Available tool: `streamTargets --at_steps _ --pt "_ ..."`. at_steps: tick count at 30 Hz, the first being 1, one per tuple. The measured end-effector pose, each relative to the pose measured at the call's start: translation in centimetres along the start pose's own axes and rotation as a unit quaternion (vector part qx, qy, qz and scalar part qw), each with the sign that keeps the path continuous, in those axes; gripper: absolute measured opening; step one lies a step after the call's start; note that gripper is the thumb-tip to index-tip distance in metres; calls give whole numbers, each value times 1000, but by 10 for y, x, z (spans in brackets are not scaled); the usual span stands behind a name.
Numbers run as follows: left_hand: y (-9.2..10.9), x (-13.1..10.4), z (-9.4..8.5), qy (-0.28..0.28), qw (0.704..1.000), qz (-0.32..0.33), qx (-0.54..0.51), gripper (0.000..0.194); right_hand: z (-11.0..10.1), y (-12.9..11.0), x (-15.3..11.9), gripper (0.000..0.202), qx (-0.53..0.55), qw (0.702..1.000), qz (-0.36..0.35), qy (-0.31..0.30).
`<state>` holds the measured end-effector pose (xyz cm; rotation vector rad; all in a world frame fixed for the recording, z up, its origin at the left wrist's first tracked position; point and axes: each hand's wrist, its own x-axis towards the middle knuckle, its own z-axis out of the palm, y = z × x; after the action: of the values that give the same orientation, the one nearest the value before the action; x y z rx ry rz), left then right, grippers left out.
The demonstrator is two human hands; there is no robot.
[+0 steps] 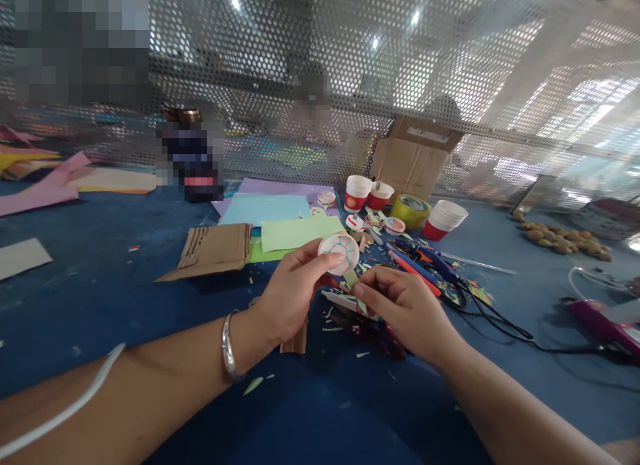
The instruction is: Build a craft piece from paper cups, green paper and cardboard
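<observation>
My left hand (287, 293), thumb and fingers closed, grips the round white disc with blue lines (345, 246) above the blue table (190, 365); my right hand (407, 310), fingers pinched, has a green strip, probably paper (351, 278), just below it. Beyond: cardboard piece (215, 247) left, green paper (300, 232), then red-and-white paper cups (357, 193) near yellow tape roll (411, 211).

Perforated grey metal screen (260, 71) spans far side, bright light spots showing through its upper part. Blue flat work surface (125, 251) runs full width, darker near, paler at right. Slanting pale beams (505, 58) at far right, bright glare beside them. Floor not distinguishable.
</observation>
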<state>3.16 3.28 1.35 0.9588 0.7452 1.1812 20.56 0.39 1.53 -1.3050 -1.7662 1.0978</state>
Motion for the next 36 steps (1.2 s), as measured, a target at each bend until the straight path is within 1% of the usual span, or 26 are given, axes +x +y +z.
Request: streamTargets --at_steps 4,9,11,20,27,32,36 --pt "-1 0 -1 -20 1000 12 16 20 0 1 0 28 -19 1000 -2 -1" --pt "-1 3 -5 7 1000 28 11 18 0 2 -1 29 -27 1000 -4 1" --pt "0 4 -6 14 1000 18 5 15 0 1 -1 29 -31 999 -8 5" --pt "0 1 -1 -1 1000 -26 7 13 0 2 -1 29 -30 999 -14 12" --pt "-1 5 -8 18 999 28 37 15 1 2 -1 28 -33 999 -14 5" --pt "-3 1 -7 -11 993 84 84 10 1 2 -1 26 -47 999 -11 4" --pt "-2 -2 -5 -36 988 109 102 9 0 2 -2 24 -61 998 -18 15"
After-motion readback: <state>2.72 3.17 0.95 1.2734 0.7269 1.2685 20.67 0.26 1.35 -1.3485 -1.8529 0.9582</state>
